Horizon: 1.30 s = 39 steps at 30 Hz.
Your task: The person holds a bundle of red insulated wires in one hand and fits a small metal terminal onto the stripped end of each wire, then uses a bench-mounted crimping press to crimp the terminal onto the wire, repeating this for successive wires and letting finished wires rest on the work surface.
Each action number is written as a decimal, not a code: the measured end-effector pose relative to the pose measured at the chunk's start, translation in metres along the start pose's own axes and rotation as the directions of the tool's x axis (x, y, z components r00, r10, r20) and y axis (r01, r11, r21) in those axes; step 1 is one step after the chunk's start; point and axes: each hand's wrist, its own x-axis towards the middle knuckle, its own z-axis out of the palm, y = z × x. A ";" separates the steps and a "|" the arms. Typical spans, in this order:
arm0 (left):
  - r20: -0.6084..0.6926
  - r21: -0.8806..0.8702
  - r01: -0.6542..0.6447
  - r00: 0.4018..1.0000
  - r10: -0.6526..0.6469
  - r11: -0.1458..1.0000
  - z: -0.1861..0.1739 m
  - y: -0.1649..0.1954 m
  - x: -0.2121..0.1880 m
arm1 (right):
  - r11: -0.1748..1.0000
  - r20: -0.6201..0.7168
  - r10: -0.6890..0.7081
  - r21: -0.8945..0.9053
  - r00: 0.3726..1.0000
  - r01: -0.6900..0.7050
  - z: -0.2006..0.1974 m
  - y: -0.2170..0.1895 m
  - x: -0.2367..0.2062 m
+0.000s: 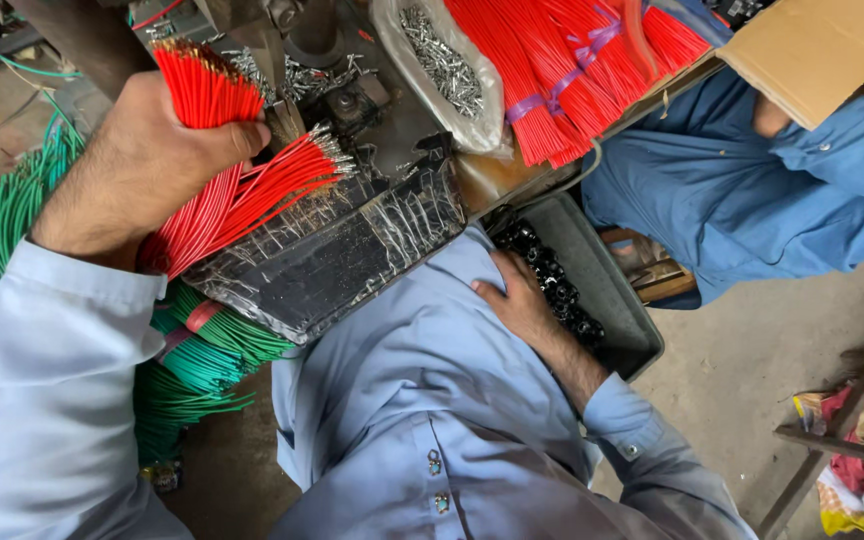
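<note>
Left hand (142, 165) raised, fist clenched around red wires (242, 195).

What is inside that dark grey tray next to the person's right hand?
The dark grey tray holds a heap of small black parts along its near side. The right hand rests at its edge. The worktop above hides the tray's upper end, and what lies beneath the heap cannot be seen.

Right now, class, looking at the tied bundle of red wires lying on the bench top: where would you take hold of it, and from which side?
Grip the tied bundle of red wires around its middle, at the purple ties, where the strands are cinched tight. Come from above, fingers wrapping across the strands; the cut ends fan loose and would probably slip apart. The left hand grips its own red wires mid-length likewise.
</note>
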 end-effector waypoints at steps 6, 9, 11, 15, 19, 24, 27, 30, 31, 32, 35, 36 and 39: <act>-0.020 0.027 -0.067 0.998 0.067 0.997 0.001 -0.004 -0.001 | 0.913 0.048 0.137 0.381 0.989 -0.145 0.004 0.015 0.006; -0.026 0.087 -0.069 0.997 0.072 0.994 0.000 -0.005 0.002 | 0.836 0.264 0.155 0.479 0.952 -0.269 -0.008 0.025 0.009; -0.024 0.101 -0.073 0.997 0.076 0.992 -0.002 -0.004 0.003 | 0.901 0.323 0.135 0.354 0.937 -0.251 -0.019 0.029 0.009; -0.013 0.063 -0.040 0.999 0.041 0.997 -0.004 -0.003 0.004 | 0.982 0.391 0.182 -0.114 0.902 -0.148 -0.028 0.026 -0.005; -0.001 0.081 -0.092 0.996 0.093 0.992 -0.004 -0.003 0.004 | 0.994 0.011 0.099 -0.051 0.995 -0.098 -0.028 0.024 -0.005; -0.008 0.043 -0.070 0.997 0.071 0.997 -0.004 0.000 0.003 | 0.990 -0.130 0.126 0.072 0.984 -0.117 -0.028 0.037 -0.012; -0.007 0.061 -0.090 0.996 0.090 0.994 -0.003 -0.001 0.005 | 0.932 0.279 0.362 -0.074 0.889 -0.356 -0.030 0.051 -0.028; -0.006 0.071 -0.102 0.995 0.103 0.992 -0.005 -0.002 0.005 | 0.743 0.250 0.475 0.400 0.844 -0.536 -0.032 0.067 -0.037; 0.002 0.071 -0.102 0.995 0.102 0.992 -0.005 -0.003 0.004 | 0.580 0.163 0.520 0.653 0.838 -0.487 -0.032 0.070 -0.041; 0.002 0.056 -0.085 0.996 0.085 0.995 -0.004 -0.004 0.003 | 0.471 0.190 0.594 0.705 0.781 -0.530 -0.030 0.072 -0.044; 0.000 0.043 -0.076 0.997 0.076 0.996 -0.004 -0.005 0.006 | 0.373 0.141 0.713 0.753 0.687 -0.543 -0.018 0.076 -0.049; -0.004 0.052 -0.082 0.997 0.082 0.995 -0.003 -0.005 0.005 | 0.500 0.037 0.696 0.691 0.717 -0.521 -0.011 0.074 -0.048; -0.013 0.057 -0.107 0.994 0.108 0.993 -0.004 -0.005 0.003 | 0.832 -0.186 0.537 0.277 0.823 -0.481 -0.008 0.068 -0.035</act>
